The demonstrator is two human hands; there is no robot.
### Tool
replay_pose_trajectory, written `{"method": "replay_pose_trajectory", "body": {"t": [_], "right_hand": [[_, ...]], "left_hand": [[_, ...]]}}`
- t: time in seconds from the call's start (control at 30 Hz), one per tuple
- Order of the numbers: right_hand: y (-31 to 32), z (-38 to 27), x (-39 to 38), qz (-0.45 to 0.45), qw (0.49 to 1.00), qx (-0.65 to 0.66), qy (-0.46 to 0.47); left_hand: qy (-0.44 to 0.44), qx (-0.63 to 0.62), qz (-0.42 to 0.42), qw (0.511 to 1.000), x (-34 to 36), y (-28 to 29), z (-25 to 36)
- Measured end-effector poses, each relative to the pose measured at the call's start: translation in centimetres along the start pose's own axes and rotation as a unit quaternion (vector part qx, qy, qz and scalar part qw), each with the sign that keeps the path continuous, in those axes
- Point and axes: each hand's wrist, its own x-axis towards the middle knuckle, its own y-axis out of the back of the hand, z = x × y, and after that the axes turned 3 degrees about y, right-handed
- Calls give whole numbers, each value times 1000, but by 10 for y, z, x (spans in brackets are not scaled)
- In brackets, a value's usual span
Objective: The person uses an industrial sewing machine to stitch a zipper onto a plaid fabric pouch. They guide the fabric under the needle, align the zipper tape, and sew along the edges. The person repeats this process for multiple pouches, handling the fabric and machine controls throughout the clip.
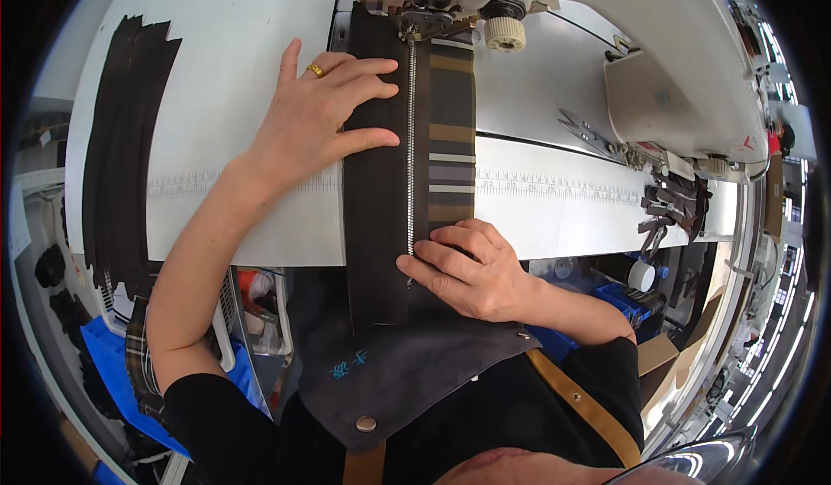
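My left hand, with a gold ring, has its fingers spread over a long dark fabric strip under the sewing machine's presser area. A metal zipper runs along this strip, beside striped fabric in brown, grey and white. My right hand grips the strip and zipper near the table's front edge, fingers curled and thumb hidden. The strip's lower end hangs over the edge toward my dark grey apron.
The white table carries printed rulers, dark fabric strips at left, thread snips and scraps at right. The machine body stands at right. Blue bins and other containers sit below the table.
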Motion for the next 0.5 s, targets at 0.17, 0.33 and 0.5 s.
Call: {"method": "replay_pose_trajectory", "body": {"t": [0.17,0.33,0.5], "right_hand": [[1,4,7,-1,1000,10,-17],[0,9,8,-3,1000,14,-17],[7,21,21,-20,999,31,-33]], "left_hand": [[-8,4,2,1000,7,2,-6],[16,-11,-46,999,15,8,-8],[-41,83,23,995,12,-5,-13]]}}
